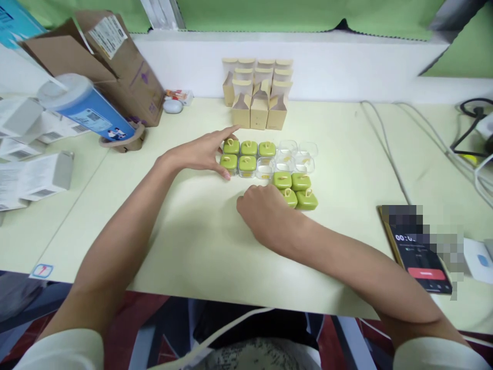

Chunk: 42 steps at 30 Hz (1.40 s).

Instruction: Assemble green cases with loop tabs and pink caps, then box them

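Note:
Small clear plastic jars stand in two rows on the table. Those on the left wear green lids [247, 163] with a looped pale handle, while several on the right are uncovered clear jars [284, 164]. My left hand [208, 150] is open, thumb and fingers spread around the left end of the rows, beside the lidded jars. Just in front of the uncovered jars lies a cluster of loose green lids [301, 181]. My right hand [265, 213] is closed at the left side of this cluster, partly covering one lid. Its fingertips are hidden, so what they hold cannot be made out.
Open small cardboard boxes [259, 110] stand against the wall. At left are a large carton [127, 67], a blue-and-white canister [96, 110] tilted in a holder, and white boxes [46, 174]. On the right lie a phone [418, 252] and cables [385, 139].

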Motion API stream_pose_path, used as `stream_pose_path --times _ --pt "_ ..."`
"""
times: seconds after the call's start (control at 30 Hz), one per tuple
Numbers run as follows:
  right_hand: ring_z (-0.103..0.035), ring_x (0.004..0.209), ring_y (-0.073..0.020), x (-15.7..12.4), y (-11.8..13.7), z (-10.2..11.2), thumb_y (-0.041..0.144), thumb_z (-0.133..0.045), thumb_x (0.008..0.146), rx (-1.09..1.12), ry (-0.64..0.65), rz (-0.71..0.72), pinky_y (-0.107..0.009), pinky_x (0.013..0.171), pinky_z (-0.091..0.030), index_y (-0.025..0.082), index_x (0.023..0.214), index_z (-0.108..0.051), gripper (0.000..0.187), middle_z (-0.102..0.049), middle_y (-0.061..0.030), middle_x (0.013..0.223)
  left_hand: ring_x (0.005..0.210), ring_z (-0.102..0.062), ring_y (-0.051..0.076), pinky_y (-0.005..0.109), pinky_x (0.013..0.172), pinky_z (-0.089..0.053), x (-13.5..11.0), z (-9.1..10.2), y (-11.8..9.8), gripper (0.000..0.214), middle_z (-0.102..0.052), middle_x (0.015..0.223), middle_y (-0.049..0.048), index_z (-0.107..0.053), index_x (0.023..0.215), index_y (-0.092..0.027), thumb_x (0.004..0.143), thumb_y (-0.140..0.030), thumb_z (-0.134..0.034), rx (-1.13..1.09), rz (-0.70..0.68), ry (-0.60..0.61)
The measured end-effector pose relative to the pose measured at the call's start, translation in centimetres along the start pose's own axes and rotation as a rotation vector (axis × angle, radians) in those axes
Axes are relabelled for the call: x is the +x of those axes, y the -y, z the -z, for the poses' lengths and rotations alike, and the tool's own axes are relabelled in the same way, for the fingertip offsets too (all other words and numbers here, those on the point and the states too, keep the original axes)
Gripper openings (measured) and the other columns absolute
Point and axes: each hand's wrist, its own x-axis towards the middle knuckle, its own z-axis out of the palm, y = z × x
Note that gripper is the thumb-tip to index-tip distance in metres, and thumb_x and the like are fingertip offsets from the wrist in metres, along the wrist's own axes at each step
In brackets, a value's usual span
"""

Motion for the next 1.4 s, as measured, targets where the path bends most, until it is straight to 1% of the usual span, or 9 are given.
stream_pose_path --times 0.1,0.2,0.33,0.5,0.63,0.87,1.1,1.3,1.4 --pt "-0.081 0.093 -0.0316 0.4 0.6 0.3 0.004 -0.075 0.085 -0.191 0.061 -0.091 -0.040 0.068 -0.053 0.023 0.108 -0.088 0.033 -0.085 -0.0169 0.113 0.153 -0.055 0.045 0.056 0.121 -0.056 -0.1 0.0 0.1 0.138 -0.052 0.171 0.0168 -0.044 0.171 -0.033 0.052 -0.071 -0.103 -0.046 -0.036 -0.043" --pt "-0.080 0.093 -0.0305 -0.4 -1.4 1.8 0.006 -0.070 0.089 -0.143 -0.015 -0.009 -0.040 0.071 -0.050 0.023 0.117 -0.086 0.037 -0.084 -0.0159 0.119 0.156 -0.052 0.046 0.057 0.118 -0.059 -0.3 0.0 0.3 0.133 -0.046 0.173 0.0163 -0.049 0.167 -0.036 0.051 -0.074 -0.103 -0.072 -0.048 -0.063" --pt "-0.074 0.100 -0.0267 -2.1 -6.6 3.9 0.022 -0.074 0.091 0.241 -0.286 0.063 -0.037 0.078 -0.051 0.032 0.131 -0.082 0.042 -0.082 -0.0043 0.119 0.151 -0.057 0.045 0.057 0.116 -0.061 -0.4 -0.1 0.8 0.133 -0.043 0.174 0.0117 -0.045 0.168 -0.040 0.053 -0.080 -0.100 -0.086 -0.010 -0.073" --pt "-0.070 0.104 -0.0294 -2.3 -12.1 4.2 0.023 -0.074 0.086 0.243 -0.569 -0.081 -0.040 0.091 -0.052 0.030 0.131 -0.080 0.046 -0.079 -0.0047 0.116 0.151 -0.058 0.046 0.057 0.116 -0.062 -0.3 -0.2 0.9 0.134 -0.040 0.174 0.0116 -0.047 0.166 -0.041 0.050 -0.077 -0.103 -0.090 0.025 -0.073" --pt "-0.071 0.106 -0.0310 -0.6 -12.9 2.9 0.022 -0.076 0.085 0.193 -0.550 -0.073 -0.042 0.090 -0.053 0.028 0.129 -0.081 0.044 -0.078 -0.0090 0.119 0.155 -0.054 0.046 0.060 0.121 -0.058 -0.3 -0.1 0.5 0.132 -0.042 0.173 0.0158 -0.046 0.168 -0.038 0.054 -0.076 -0.102 -0.069 -0.013 -0.052" --pt "-0.074 0.101 -0.0318 1.1 -11.2 2.2 0.017 -0.079 0.086 0.007 -0.440 -0.225 -0.039 0.076 -0.047 0.021 0.131 -0.078 0.045 -0.081 -0.0102 0.117 0.174 -0.010 0.056 0.079 0.139 -0.021 0.4 -1.3 -1.5 0.140 -0.036 0.179 0.0241 -0.042 0.173 -0.025 0.059 -0.087 -0.094 0.107 -0.101 -0.110" --pt "-0.073 0.105 -0.0307 1.3 -10.3 2.1 0.022 -0.082 0.093 -0.090 -0.362 -0.246 -0.037 0.072 -0.039 0.023 0.132 -0.079 0.039 -0.079 -0.0106 0.125 0.175 -0.011 0.055 0.077 0.139 -0.025 1.1 -3.2 -1.9 0.142 -0.037 0.181 0.0217 -0.028 0.179 -0.026 0.067 -0.089 -0.089 0.044 -0.148 -0.095" --pt "-0.073 0.104 -0.0308 1.6 -10.3 2.0 0.026 -0.092 0.091 -0.066 -0.344 -0.244 -0.037 0.074 -0.042 0.021 0.133 -0.078 0.045 -0.077 -0.0127 0.127 0.176 -0.008 0.052 0.075 0.139 -0.027 1.3 -3.9 -1.5 0.139 -0.043 0.176 0.0236 -0.025 0.180 -0.024 0.072 -0.085 -0.088 0.037 -0.139 -0.064" --pt "-0.073 0.100 -0.0319 1.8 -10.6 1.9 0.027 -0.091 0.091 -0.060 -0.357 -0.240 -0.039 0.074 -0.046 0.019 0.119 -0.082 0.031 -0.077 -0.0140 0.122 0.175 -0.009 0.053 0.075 0.139 -0.027 1.3 -3.9 -1.5 0.136 -0.042 0.176 0.0223 -0.026 0.180 -0.025 0.073 -0.082 -0.089 0.025 -0.138 -0.069"
